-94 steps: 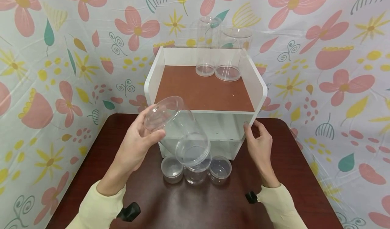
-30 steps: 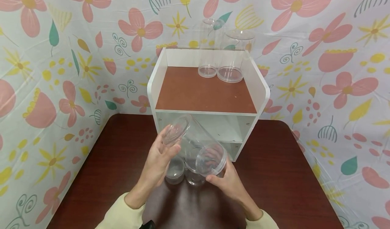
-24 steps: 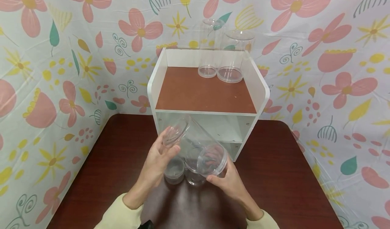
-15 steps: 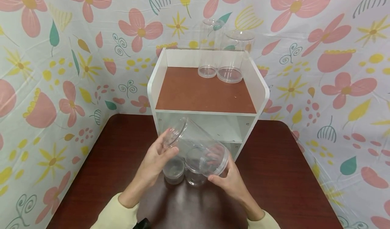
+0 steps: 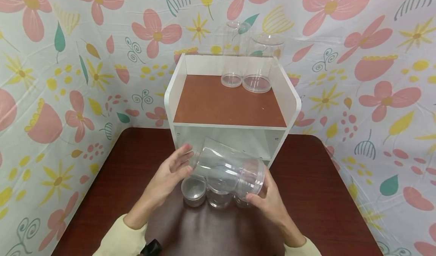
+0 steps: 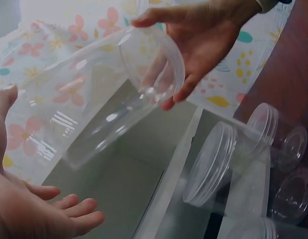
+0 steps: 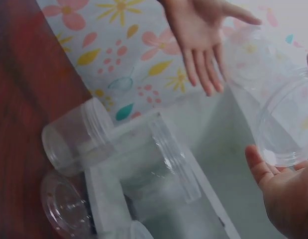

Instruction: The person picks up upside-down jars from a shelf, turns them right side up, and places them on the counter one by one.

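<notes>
A large clear plastic jar [image 5: 221,161] is tilted nearly onto its side above the table, in front of the white shelf unit. My right hand [image 5: 272,201] grips its ringed right end, thumb in front and fingers behind. My left hand [image 5: 168,178] is by the other end with its fingers extended; in the left wrist view that hand [image 6: 34,204] looks spread, not curled round the jar. Beneath stand a small clear container [image 5: 193,191] at left, a clear container [image 5: 219,200] in the middle, and another [image 5: 242,202] at right, mostly hidden by the jar.
The white shelf unit [image 5: 293,112] has a brown top board [image 5: 225,106]. On it, at the back right, stand a narrow tall clear cylinder [image 5: 232,66] and a wider one [image 5: 260,68]. The dark red table [image 5: 316,195] meets flower-patterned cloth behind.
The right hand has left the shelf unit's side and taken hold of the jar's lower end. The jar has tipped closer to level and moved right. My left hand has loosened and drawn back slightly.
</notes>
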The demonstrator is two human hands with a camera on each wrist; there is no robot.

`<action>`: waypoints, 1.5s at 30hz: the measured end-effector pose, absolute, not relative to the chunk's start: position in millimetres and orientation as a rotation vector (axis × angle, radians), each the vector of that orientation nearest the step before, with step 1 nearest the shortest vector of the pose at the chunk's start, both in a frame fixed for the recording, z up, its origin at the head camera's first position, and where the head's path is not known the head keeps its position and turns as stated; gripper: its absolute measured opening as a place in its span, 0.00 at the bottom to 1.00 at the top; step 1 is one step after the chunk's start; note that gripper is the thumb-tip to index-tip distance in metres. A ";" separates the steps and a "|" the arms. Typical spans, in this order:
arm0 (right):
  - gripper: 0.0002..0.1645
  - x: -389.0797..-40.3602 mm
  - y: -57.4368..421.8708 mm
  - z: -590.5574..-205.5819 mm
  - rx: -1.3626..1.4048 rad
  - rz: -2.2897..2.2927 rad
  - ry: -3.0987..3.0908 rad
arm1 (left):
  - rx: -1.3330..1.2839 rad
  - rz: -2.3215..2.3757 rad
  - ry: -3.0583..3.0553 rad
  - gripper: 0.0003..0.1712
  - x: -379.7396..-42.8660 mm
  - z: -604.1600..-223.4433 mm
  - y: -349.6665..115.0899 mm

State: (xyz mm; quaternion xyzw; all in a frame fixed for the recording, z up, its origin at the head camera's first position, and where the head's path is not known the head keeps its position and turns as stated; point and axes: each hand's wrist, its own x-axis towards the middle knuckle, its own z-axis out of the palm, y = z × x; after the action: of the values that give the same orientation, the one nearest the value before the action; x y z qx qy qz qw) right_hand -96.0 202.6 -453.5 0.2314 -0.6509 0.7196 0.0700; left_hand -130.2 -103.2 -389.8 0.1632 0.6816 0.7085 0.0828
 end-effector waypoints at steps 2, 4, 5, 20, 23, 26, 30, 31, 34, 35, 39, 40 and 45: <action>0.49 -97.1 208.6 -451.4 0.720 2.166 -1.944 | 0.430 2.123 2.101 0.39 -131.6 -389.2 -105.7; 0.47 -98.0 215.0 -449.2 0.737 2.170 -1.930 | 0.372 2.120 2.168 0.36 -133.0 -388.5 -108.2; 0.47 -98.2 218.3 -448.2 0.742 2.167 -1.930 | 0.345 2.120 2.200 0.35 -133.8 -388.2 -109.4; 0.50 -93.5 260.4 -433.1 0.637 1.991 -1.999 | 0.088 2.086 2.573 0.34 -151.0 -395.6 -115.4; 0.50 -93.1 267.6 -428.8 0.611 1.978 -2.013 | 0.075 2.078 2.603 0.34 -157.8 -398.6 -115.8; 0.49 -92.9 275.3 -425.4 0.593 1.956 -2.022 | 0.075 2.084 2.630 0.34 -164.9 -399.3 -115.1; 0.49 -92.6 285.1 -420.8 0.584 1.930 -2.020 | 0.106 2.098 2.680 0.32 -175.0 -398.7 -112.8; 0.48 -92.7 287.4 -419.9 0.583 1.925 -2.018 | 0.107 2.097 2.695 0.31 -177.4 -399.2 -112.4; 0.48 -92.4 292.7 -416.4 0.574 1.890 -2.028 | 0.102 2.070 2.739 0.29 -183.5 -399.2 -111.6; 0.48 -92.5 294.4 -415.8 0.574 1.869 -2.031 | 0.094 2.055 2.755 0.29 -185.3 -399.3 -111.6; 0.49 -91.4 300.3 -411.1 0.505 1.701 -2.132 | 0.068 1.991 2.820 0.26 -191.6 -399.9 -110.6; 0.49 -91.0 301.7 -409.9 0.485 1.643 -2.167 | 0.062 1.980 2.840 0.25 -193.2 -400.2 -110.2; 0.53 -89.1 308.7 -404.1 0.396 1.347 -2.299 | 0.033 1.928 2.950 0.19 -200.7 -403.4 -106.5</action>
State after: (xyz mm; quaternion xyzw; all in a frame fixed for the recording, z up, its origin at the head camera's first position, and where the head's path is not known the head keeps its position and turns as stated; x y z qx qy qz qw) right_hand -89.1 308.7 -404.1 0.1434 -0.8321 0.4876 0.2220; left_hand -200.7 -106.5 -403.4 0.0093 0.8217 0.5371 -0.1904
